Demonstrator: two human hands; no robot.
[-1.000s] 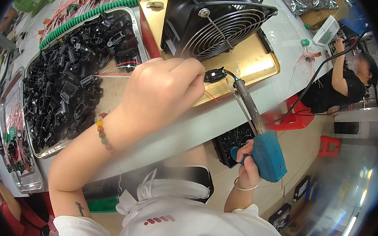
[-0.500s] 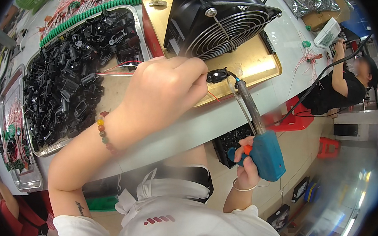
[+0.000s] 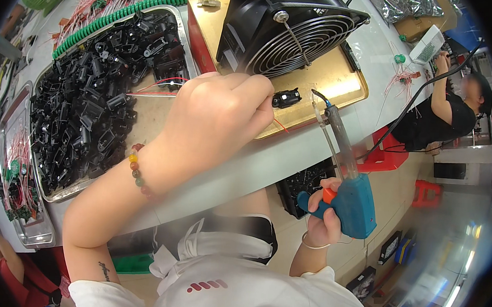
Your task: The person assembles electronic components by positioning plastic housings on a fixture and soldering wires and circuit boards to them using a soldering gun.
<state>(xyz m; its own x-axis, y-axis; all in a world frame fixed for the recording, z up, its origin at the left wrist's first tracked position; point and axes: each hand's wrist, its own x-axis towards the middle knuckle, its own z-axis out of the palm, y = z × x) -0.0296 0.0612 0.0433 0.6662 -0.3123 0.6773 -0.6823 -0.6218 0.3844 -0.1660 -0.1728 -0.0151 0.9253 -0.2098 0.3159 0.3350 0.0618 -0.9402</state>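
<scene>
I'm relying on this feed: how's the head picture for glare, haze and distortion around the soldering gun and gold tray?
Head view: bright glare washes part of the gold tray; head view: milky haze veils the picture's right side; head view: the far-left silver tray bows with the fisheye; head view: the soldering gun and black part read clearly, finer detail too small.

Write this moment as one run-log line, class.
left hand: holds black part; right hand: grips blue soldering gun; tip: apart from part; fan: beyond part
</scene>
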